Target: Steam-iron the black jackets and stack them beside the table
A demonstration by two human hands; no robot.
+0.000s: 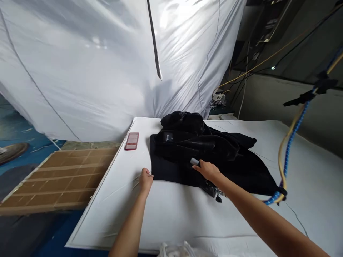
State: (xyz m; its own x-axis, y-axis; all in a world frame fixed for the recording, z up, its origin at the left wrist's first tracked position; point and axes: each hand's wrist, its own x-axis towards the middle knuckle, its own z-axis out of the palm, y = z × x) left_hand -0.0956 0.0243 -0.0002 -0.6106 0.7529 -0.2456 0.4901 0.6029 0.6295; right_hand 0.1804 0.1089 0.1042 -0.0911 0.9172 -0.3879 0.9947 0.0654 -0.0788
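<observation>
A white-covered table [166,214] bears a crumpled black garment [209,153], with a small red-and-pink packet [131,141] lying near its far left edge.

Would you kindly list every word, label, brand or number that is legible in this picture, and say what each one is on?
"GUESS", on a small label on the black garment, reading sideways; a smaller line beneath it is too small to read.
The pink and red packet on the white table bears a blurred patch; nothing is readable there.
No other text is legible.
</observation>
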